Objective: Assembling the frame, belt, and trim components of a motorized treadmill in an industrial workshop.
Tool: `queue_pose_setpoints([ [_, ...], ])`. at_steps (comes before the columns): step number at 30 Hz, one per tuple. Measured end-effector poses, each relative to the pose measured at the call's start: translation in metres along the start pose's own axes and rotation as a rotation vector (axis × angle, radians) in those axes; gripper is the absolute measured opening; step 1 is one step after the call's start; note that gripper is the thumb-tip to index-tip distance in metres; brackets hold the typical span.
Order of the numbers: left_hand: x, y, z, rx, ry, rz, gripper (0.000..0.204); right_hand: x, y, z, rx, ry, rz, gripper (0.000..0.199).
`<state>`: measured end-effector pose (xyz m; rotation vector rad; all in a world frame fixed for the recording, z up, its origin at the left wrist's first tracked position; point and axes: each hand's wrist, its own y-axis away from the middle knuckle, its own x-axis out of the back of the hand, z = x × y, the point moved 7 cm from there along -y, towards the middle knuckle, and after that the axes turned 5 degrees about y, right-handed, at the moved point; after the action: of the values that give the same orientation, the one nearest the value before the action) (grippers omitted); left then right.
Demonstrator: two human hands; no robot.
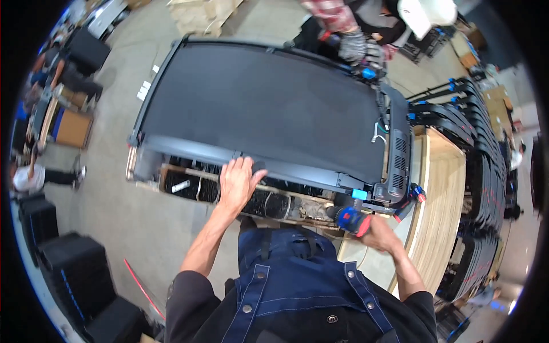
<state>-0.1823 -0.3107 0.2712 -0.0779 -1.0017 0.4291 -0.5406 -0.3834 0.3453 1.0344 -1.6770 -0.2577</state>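
as i watch, the left hand [234, 184] lies open on the near rail [303, 173] of a treadmill [257, 108] just ahead, seemingly steadying it; the right hand [380, 234] grips a power driver [351, 219] near the treadmill's near right corner, apparently for reach.

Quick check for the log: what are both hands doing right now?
Left hand: open, fingers resting on the dark side rail.
Right hand: closed, holding a blue-and-red power tool.
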Motion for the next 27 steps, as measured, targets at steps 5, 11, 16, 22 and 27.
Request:
queue_pose_setpoints([
  [5,0.026,0.033,-0.037,-0.149,-0.042,-0.187,0.033,-0.155,-0.065,0.019,-0.163,0.131,-0.148,0.069],
  [11,0.013,0.017,-0.023,-0.318,0.052,-0.24,0.034,-0.282,-0.145,0.099,-0.397,-0.034,-0.039,0.085],
  [16,0.05,0.034,-0.05,-0.299,0.023,-0.117,0.047,-0.347,-0.187,0.119,-0.672,-0.158,0.106,0.068],
  [22,0.047,0.042,-0.105,-0.27,-0.36,-0.238,0.047,-0.382,-0.207,0.095,-0.866,-0.269,0.219,0.059],
  [27,0.031,0.039,-0.127,-0.383,-0.41,-0.283,0.03,-0.33,-0.256,0.02,-0.196,-0.156,0.143,0.045],
])
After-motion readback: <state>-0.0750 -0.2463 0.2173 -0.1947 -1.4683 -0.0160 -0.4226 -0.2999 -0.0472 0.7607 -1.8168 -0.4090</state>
